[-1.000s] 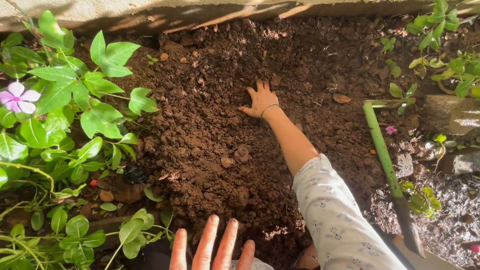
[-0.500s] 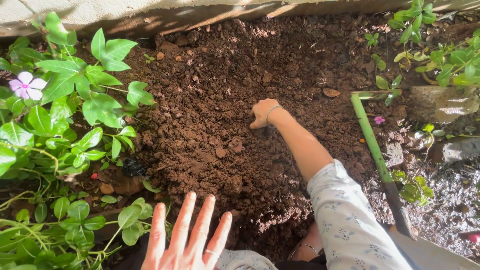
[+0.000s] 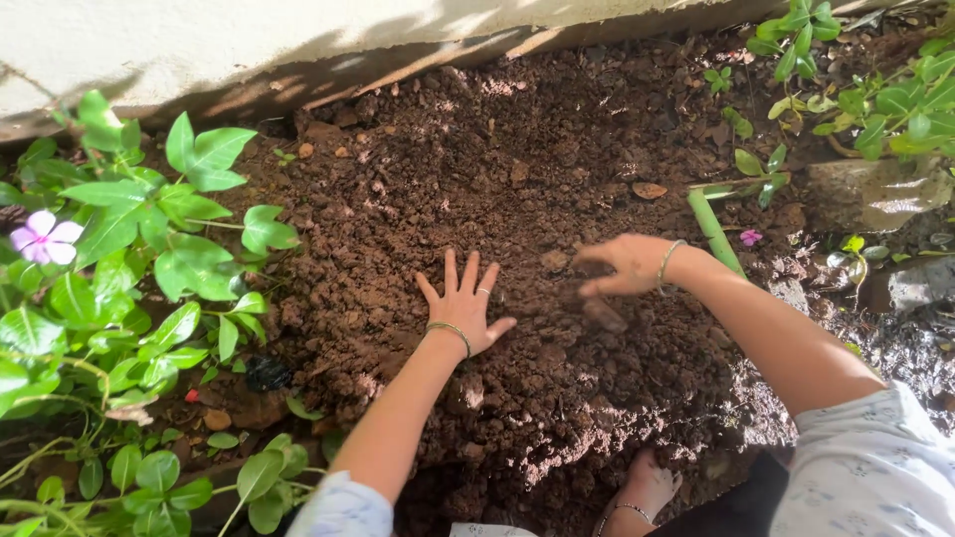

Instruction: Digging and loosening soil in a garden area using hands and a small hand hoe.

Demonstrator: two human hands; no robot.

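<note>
The left hand (image 3: 464,304) lies flat with fingers spread on the loose brown soil (image 3: 517,189) near the middle of the garden bed. Just beside it, the right hand (image 3: 622,266) hovers blurred, fingers curled over the soil; whether it holds any cannot be told. Green leafy plants (image 3: 149,259) line the bed's left edge

Two hands, left (image 3: 461,306) and right (image 3: 622,265), on one soil bed (image 3: 517,149). Two pink flowers: far left (image 3: 42,238), small one right (image 3: 751,238). One green handle (image 3: 711,227). One bare foot (image 3: 647,487), near.

Left hand (image 3: 463,308) now pressed flat on soil (image 3: 517,179).
</note>
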